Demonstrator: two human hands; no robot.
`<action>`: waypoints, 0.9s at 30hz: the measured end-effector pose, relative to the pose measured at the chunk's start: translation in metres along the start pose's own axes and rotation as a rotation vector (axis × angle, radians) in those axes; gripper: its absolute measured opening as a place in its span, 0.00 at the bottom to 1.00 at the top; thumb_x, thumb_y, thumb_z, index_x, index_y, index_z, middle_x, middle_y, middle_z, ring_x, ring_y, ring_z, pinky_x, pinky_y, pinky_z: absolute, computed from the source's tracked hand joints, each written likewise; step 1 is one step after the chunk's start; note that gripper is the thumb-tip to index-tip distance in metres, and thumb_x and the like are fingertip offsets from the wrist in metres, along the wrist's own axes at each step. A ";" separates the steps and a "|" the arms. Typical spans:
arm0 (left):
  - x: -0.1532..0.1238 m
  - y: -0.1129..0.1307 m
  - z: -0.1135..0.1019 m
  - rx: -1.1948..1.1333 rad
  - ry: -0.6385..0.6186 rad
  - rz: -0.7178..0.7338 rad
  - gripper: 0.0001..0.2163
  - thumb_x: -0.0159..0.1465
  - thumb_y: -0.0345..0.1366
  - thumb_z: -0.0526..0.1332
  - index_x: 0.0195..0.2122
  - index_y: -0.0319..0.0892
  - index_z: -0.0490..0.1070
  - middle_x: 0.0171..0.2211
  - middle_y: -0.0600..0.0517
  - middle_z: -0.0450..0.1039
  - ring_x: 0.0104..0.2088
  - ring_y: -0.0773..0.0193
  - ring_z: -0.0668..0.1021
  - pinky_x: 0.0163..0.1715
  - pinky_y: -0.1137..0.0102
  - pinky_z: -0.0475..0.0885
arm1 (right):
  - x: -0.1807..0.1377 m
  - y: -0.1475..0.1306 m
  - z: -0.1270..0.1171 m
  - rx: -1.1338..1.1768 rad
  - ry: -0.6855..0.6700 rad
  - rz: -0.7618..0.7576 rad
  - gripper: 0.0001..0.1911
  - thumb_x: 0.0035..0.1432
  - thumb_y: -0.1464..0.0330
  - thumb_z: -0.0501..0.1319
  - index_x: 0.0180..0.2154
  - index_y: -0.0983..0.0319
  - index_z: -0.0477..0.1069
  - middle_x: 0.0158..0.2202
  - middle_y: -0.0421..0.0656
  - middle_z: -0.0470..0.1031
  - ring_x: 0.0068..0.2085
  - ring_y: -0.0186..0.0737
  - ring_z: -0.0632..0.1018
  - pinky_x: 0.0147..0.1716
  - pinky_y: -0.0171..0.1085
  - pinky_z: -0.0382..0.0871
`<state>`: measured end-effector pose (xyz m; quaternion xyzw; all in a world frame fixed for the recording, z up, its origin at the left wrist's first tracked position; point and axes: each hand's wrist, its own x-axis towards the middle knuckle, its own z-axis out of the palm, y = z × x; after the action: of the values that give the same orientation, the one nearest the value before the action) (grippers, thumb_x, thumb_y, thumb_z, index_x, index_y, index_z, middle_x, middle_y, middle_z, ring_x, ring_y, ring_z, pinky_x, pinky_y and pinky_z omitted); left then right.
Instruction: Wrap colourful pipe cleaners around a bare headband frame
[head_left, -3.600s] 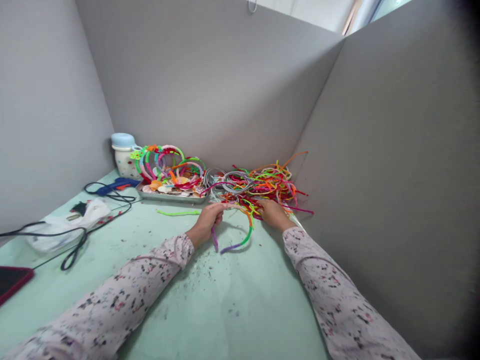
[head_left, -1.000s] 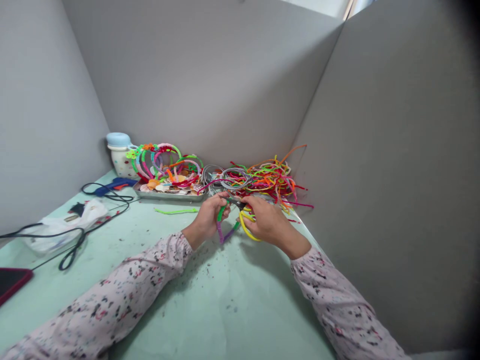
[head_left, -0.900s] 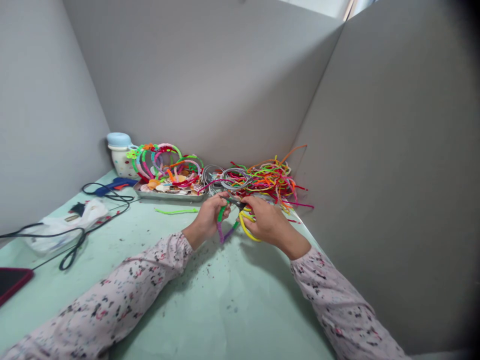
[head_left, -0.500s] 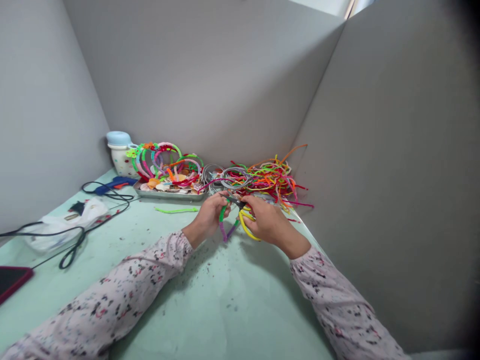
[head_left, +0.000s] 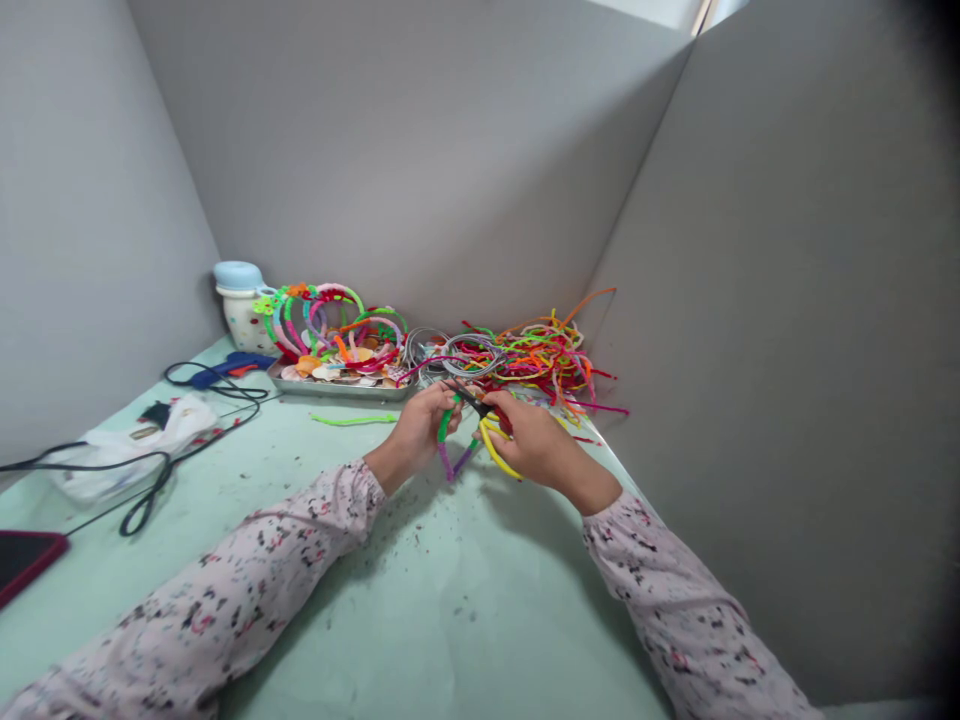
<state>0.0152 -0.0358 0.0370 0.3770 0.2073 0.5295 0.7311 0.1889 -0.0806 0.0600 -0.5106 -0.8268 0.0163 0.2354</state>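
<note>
Pinched in my left hand is a bent strip of pipe cleaner, green and purple, which hangs down in a V shape. My right hand grips a pair of scissors with yellow handles, a bit of red inside them and dark blades. The blades point left to the upper end of the strip, at my left fingertips. Whether they touch it, I cannot tell. A lime green pipe cleaner lies on the table just left of my left hand.
Behind my hands are a metal tray with fuzzy rings and round pieces, coiled silver wire and a pile of colourful pipe cleaners. To the left are a cup, a blue tool, black cable, a plastic bag and a phone.
Both hands stay almost in place. The scissors have shifted slightly in my right hand, and red between the handles shows more clearly now.
</note>
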 end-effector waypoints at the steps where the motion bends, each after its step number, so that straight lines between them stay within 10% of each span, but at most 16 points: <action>1: 0.000 0.000 0.000 -0.001 -0.003 -0.002 0.12 0.45 0.23 0.57 0.32 0.37 0.68 0.22 0.55 0.64 0.20 0.72 0.64 0.19 0.78 0.60 | 0.001 0.001 0.000 0.015 -0.006 0.002 0.18 0.58 0.66 0.59 0.51 0.59 0.64 0.33 0.41 0.75 0.29 0.35 0.72 0.28 0.32 0.58; 27: -0.003 0.003 0.004 0.050 -0.040 -0.005 0.12 0.47 0.24 0.58 0.34 0.38 0.68 0.23 0.56 0.65 0.18 0.74 0.64 0.17 0.78 0.59 | 0.004 0.012 -0.002 0.354 -0.128 0.113 0.20 0.56 0.54 0.59 0.45 0.59 0.67 0.30 0.37 0.70 0.29 0.34 0.69 0.28 0.34 0.60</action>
<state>0.0154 -0.0397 0.0412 0.4052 0.2069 0.5148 0.7266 0.1983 -0.0715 0.0602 -0.5048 -0.7944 0.2071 0.2669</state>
